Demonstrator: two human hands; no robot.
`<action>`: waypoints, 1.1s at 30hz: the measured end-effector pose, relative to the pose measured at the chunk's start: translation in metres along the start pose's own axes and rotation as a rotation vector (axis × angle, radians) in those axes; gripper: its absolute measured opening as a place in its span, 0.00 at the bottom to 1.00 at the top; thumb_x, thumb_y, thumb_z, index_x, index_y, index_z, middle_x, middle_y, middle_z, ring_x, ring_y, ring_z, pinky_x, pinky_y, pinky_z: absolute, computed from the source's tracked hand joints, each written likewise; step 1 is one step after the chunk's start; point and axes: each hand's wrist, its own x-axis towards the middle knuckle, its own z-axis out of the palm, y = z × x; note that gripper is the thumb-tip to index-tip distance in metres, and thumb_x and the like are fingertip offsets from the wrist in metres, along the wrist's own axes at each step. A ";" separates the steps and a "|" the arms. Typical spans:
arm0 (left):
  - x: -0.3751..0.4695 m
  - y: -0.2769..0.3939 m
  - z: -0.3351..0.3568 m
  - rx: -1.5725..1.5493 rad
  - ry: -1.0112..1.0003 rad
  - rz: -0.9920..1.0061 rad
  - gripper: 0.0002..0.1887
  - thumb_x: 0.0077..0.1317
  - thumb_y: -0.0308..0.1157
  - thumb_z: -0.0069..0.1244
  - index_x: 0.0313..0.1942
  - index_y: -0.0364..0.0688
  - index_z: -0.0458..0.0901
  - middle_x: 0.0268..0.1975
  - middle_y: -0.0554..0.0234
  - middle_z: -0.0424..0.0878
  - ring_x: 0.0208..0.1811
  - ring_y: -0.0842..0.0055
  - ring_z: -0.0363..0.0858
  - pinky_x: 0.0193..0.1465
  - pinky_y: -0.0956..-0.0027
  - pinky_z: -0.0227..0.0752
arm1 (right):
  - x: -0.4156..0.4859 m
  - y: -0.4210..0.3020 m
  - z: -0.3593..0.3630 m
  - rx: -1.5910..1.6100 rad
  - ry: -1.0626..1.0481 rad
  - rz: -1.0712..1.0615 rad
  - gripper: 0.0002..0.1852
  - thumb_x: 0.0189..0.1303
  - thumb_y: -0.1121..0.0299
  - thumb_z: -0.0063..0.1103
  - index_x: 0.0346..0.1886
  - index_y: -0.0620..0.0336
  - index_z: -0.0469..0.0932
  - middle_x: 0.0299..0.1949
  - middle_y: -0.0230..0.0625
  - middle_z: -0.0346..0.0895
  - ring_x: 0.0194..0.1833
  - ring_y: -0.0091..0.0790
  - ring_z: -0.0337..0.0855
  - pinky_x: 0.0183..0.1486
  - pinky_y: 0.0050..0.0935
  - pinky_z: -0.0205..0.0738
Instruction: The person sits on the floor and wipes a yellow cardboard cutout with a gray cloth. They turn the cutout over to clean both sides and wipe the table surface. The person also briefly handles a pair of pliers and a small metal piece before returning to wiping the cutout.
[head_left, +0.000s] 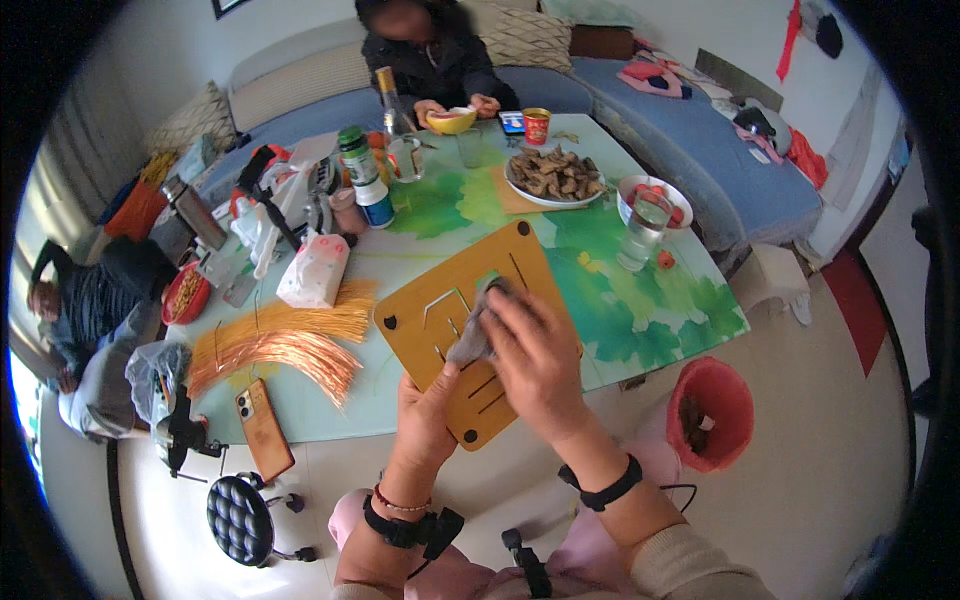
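My left hand (426, 420) grips the near edge of a yellow-brown board (487, 251), thumb on the face turned up to me. The board has rounded corners, dark round pads near the visible ones, and several narrow slots. It is held tilted over the table's front edge. A crumpled grey cloth (472, 336) lies against its middle, pinched under the fingers of my right hand (536, 360). That hand hides part of the board's right side. Bundles of orange and copper-coloured strands (277, 352) lie on the table to the left.
On the glass-topped table (337, 420) are a phone (264, 429), tissue pack (313, 271), bottles (360, 161), a plate of brown food (555, 180) and a glass of water (645, 229). A pink bin (712, 412) stands right, a stool (240, 520) lower left. Two people sit beyond the table.
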 end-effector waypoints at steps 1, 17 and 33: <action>-0.002 -0.002 0.003 0.040 0.013 -0.028 0.20 0.72 0.28 0.52 0.63 0.36 0.71 0.59 0.58 0.80 0.57 0.69 0.81 0.60 0.61 0.77 | 0.001 0.008 -0.002 -0.043 0.050 0.029 0.22 0.51 0.74 0.67 0.52 0.68 0.80 0.60 0.43 0.74 0.58 0.49 0.76 0.60 0.46 0.70; 0.006 0.026 -0.011 -0.055 0.177 0.237 0.31 0.73 0.41 0.50 0.72 0.45 0.58 0.65 0.54 0.73 0.64 0.57 0.75 0.64 0.48 0.73 | -0.019 -0.023 0.011 0.237 -0.078 0.069 0.25 0.49 0.71 0.72 0.54 0.62 0.81 0.52 0.43 0.72 0.48 0.47 0.76 0.49 0.40 0.77; 0.012 0.018 -0.034 -0.184 0.115 0.239 0.26 0.76 0.41 0.45 0.69 0.42 0.64 0.66 0.55 0.74 0.66 0.57 0.73 0.69 0.48 0.68 | -0.013 -0.029 0.013 0.183 -0.061 -0.113 0.21 0.49 0.70 0.70 0.50 0.57 0.83 0.51 0.38 0.74 0.48 0.44 0.77 0.48 0.40 0.76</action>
